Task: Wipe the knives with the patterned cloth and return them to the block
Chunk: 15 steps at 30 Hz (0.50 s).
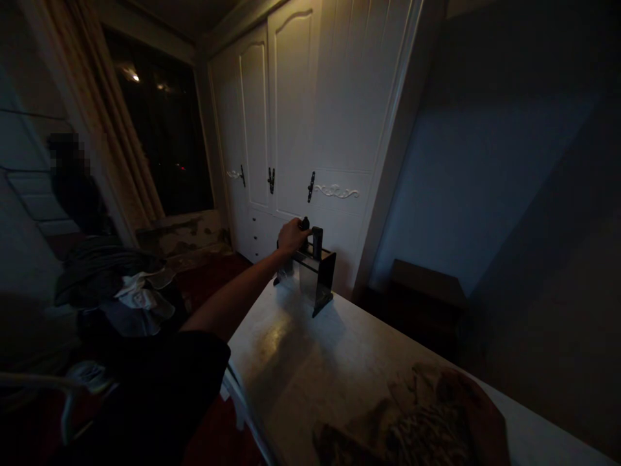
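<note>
My left hand [291, 237] reaches out to the table's far end, fingers closed at the black handle on top of a boxy stand-like object [310, 278]. That object has dark end pieces, a shiny pale side panel and splayed feet, and it stands upright on the white table [310, 375]. What kind of thing it is I cannot make out. Close to me at the lower right, my right hand [478, 408] is in deep shadow, closed over a crumpled brown patterned cloth [422, 430]. Its fingers are hard to see.
A white wardrobe [295, 123] with dark handles rises behind the table. To the right is a low dark cabinet [427, 291] against the wall. Piled clothes [121, 285] lie at left, near a curtain [107, 110] and dark window [158, 129]. A metal frame [68, 401] shows lower left.
</note>
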Motion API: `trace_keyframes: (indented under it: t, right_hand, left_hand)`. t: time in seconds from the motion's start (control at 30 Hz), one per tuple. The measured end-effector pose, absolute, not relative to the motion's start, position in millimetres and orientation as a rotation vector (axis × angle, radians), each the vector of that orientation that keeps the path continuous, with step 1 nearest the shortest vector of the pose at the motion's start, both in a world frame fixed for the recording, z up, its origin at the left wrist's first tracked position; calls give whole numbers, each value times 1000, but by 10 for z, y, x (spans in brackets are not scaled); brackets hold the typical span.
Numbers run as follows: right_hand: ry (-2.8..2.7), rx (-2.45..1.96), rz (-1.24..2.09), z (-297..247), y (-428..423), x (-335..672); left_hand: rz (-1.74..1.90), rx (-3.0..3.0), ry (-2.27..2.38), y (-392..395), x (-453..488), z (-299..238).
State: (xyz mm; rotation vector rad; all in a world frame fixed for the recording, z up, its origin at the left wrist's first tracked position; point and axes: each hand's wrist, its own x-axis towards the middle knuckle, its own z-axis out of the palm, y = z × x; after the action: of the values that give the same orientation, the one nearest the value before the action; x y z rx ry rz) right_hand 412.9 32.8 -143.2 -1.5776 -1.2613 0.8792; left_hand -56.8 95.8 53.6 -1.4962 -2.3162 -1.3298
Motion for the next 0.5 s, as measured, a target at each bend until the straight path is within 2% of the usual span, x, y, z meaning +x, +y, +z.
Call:
trace_keyframes:
  t: [0.3, 0.5]
  right_hand:
    - [-1182, -1533, 961, -1445, 333, 4118]
    - [-1178, -1544, 976, -1385, 303, 4093]
  left_hand:
    - [-1076, -1528, -2274, 875, -586, 442]
    - [-1407, -1437, -2042, 740, -507, 448]
